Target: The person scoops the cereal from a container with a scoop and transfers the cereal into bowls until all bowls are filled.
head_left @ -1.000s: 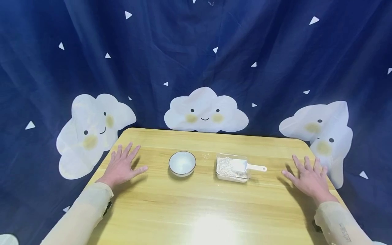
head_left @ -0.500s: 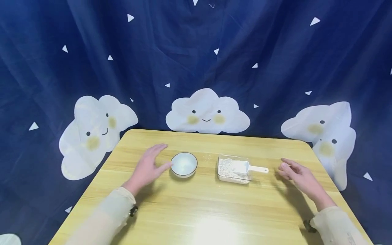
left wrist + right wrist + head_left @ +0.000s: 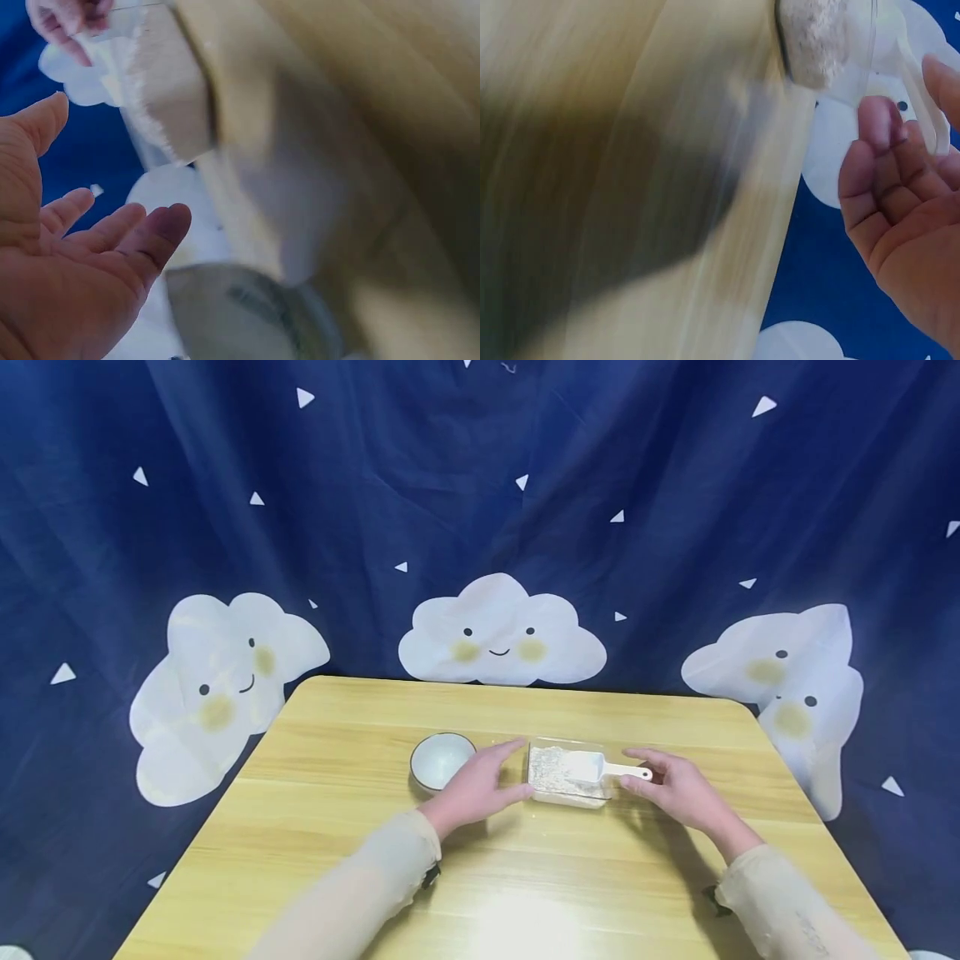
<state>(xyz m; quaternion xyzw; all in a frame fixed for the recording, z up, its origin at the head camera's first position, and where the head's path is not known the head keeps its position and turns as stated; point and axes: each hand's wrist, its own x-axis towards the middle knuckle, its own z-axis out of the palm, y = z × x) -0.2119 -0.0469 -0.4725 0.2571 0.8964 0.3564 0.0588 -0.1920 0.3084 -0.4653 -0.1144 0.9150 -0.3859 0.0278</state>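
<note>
A clear rectangular container (image 3: pixel 570 798) of pale, grainy flour-like powder stands on the table. A white scoop (image 3: pixel 587 767) lies on the powder, its handle jutting out over the right rim. My left hand (image 3: pixel 471 787) is at the container's left side, thumb and fingers spread apart; in the left wrist view its palm (image 3: pixel 67 300) holds nothing. Around the end of the handle (image 3: pixel 924 105), my right hand (image 3: pixel 678 787) has its thumb on one side and loosely bent fingers on the other, with space between. A white bowl (image 3: pixel 441 762) with a dark rim is partly behind my left hand.
The light wooden table (image 3: pixel 360 727) has rounded far corners. Beyond its back edge hangs a dark blue curtain (image 3: pixel 360 510) with smiling white clouds. A bright reflection lies on the near tabletop.
From the table's left side, my left hand has moved right, past the bowl, to the container. My right hand has moved left to the scoop's handle. Container, scoop and bowl stay in place.
</note>
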